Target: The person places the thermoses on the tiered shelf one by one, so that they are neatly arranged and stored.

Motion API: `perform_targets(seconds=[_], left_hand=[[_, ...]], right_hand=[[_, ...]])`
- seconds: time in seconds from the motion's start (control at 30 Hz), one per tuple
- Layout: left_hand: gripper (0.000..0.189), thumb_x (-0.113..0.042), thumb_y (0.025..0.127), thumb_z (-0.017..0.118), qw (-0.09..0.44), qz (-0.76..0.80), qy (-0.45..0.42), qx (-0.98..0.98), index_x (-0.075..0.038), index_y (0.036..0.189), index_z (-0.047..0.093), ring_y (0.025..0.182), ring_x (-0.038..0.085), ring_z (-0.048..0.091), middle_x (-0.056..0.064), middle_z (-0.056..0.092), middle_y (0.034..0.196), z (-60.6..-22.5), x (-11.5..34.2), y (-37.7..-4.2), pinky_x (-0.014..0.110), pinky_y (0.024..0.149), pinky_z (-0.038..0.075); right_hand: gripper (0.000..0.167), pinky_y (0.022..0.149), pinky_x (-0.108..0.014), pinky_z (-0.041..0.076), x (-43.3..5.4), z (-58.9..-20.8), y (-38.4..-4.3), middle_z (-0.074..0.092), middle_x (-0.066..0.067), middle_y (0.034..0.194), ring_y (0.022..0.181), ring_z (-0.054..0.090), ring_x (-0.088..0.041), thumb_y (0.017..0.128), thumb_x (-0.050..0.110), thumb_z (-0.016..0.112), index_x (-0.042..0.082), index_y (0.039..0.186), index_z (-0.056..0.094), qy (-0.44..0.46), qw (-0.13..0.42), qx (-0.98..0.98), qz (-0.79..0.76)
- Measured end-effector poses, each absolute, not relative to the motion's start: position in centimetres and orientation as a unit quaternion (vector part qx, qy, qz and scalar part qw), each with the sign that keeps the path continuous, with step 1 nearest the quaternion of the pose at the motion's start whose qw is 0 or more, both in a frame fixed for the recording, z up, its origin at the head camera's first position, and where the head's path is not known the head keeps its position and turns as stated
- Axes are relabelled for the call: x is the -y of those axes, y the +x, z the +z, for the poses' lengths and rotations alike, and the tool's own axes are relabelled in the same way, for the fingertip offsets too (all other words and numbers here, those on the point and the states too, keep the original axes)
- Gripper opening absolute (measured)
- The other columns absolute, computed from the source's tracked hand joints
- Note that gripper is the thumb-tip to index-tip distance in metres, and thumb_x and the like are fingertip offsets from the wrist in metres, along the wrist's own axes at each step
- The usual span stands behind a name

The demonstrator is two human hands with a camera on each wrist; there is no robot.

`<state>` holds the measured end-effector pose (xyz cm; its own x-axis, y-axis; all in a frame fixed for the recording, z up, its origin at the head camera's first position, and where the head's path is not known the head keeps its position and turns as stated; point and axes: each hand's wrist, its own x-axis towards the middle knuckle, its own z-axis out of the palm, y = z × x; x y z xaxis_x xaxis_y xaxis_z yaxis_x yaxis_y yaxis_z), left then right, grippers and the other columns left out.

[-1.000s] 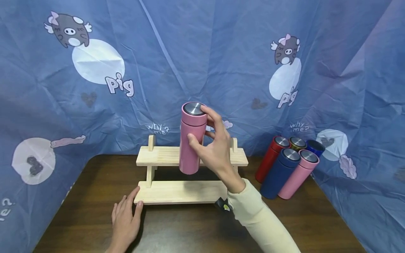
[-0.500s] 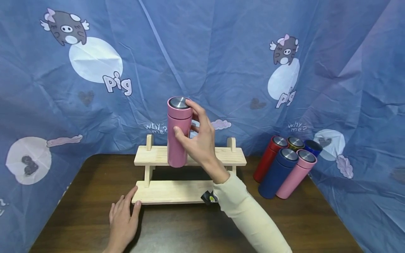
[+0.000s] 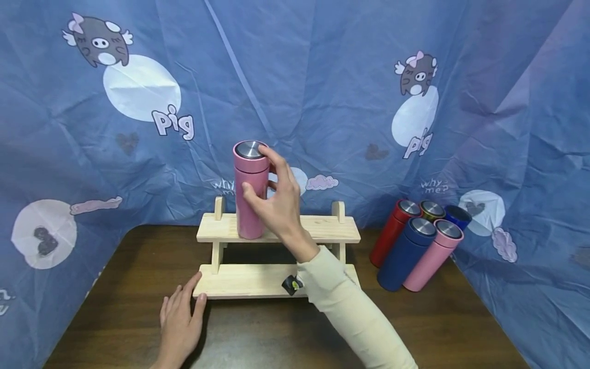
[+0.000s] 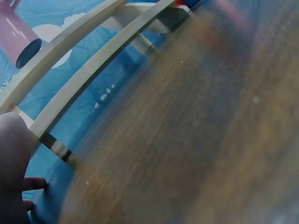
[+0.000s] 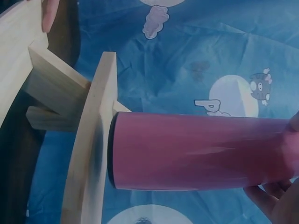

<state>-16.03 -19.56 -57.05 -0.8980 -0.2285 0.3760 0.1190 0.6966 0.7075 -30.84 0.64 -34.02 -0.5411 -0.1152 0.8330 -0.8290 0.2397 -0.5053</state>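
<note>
My right hand [image 3: 278, 207] grips a pink thermos bottle [image 3: 251, 200] with a steel-topped lid, thumb in front and fingers round the far side. One fingertip rests at the lid's edge. The bottle stands upright over the left part of the upper shelf [image 3: 318, 228] of a two-tier wooden rack. In the right wrist view the bottle's dark base [image 5: 111, 151] is right at the shelf surface. My left hand [image 3: 180, 323] lies with relaxed fingers at the left end of the lower shelf [image 3: 249, 281], thumb at its front edge.
Several more thermos bottles stand grouped at the right of the brown table [image 3: 258, 333]: red [image 3: 389, 236], dark blue [image 3: 405, 256], pink [image 3: 433, 261], and others behind. Small upright wooden pegs [image 3: 338, 211] rise at the rack's back. A blue printed cloth [image 3: 295, 77] hangs behind.
My right hand has carried the pink bottle leftward, from over the rack's middle to the upper shelf's left part, and its base has come to the shelf. My left hand has stayed put.
</note>
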Motion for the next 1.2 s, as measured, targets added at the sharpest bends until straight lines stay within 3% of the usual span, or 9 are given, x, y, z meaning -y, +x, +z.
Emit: perform_targets(seconds=[0.43, 0.9, 1.2], left_hand=[[0.047, -0.027, 0.116, 0.053, 0.216, -0.389, 0.033, 0.895, -0.013, 0.161, 0.051, 0.148, 0.065, 0.042, 0.035, 0.057, 0.156, -57.2, 19.5, -16.2, 0.081, 0.121, 0.017], [0.046, -0.026, 0.116, 0.053, 0.221, -0.39, 0.03, 0.893, -0.011, 0.159, 0.051, 0.146, 0.065, 0.042, 0.037, 0.057, 0.155, -57.0, 19.5, -16.0, 0.082, 0.12, 0.017], [0.046, -0.025, 0.116, 0.054, 0.225, -0.387, 0.03, 0.894, -0.012, 0.16, 0.051, 0.146, 0.065, 0.043, 0.038, 0.057, 0.154, -57.1, 19.5, -16.0, 0.082, 0.12, 0.018]], right_hand=[[0.073, 0.086, -0.044, 0.068, 0.7, -35.2, -32.0, 0.06, -0.018, 0.156, 0.117, 0.07, -0.031, 0.09, 0.011, 0.081, 0.013, 0.157, 0.053, 0.315, 0.356, 0.696, 0.538], [0.077, 0.09, -0.041, 0.067, 0.7, -35.5, -32.5, 0.061, -0.018, 0.15, 0.121, 0.067, -0.03, 0.094, 0.012, 0.08, 0.017, 0.163, 0.048, 0.339, 0.309, 0.72, 0.521], [0.08, 0.091, -0.03, 0.063, 0.8, -35.7, -33.4, 0.065, -0.019, 0.137, 0.121, 0.067, -0.027, 0.097, 0.017, 0.08, 0.021, 0.167, 0.043, 0.341, 0.314, 0.742, 0.485]])
